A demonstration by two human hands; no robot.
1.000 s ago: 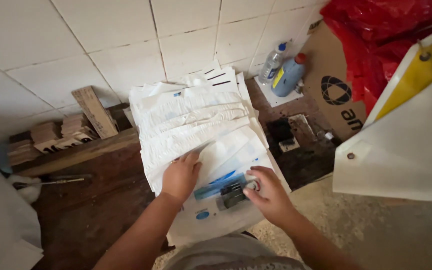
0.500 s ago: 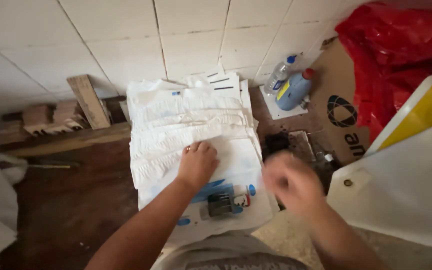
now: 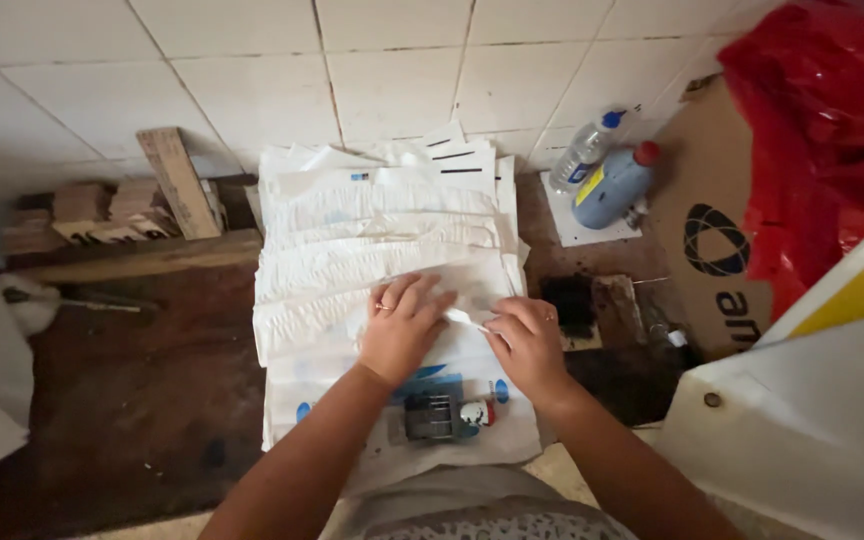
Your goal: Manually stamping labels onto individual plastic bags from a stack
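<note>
Hands: two on stack of white sacks [image 3: 382,250] on floor. Left hand [image 3: 404,328] flat on top sack; right hand [image 3: 525,343] pinching its edge. Two bottles [image 3: 607,175] by wall.

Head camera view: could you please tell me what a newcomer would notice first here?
Centre frame, a stack of white woven plastic sacks lies on the dark floor, with the left hand pressed flat on it and the right hand pinching an edge. At upper right, a bright red plastic bag sits above a brown cardboard box.
</note>
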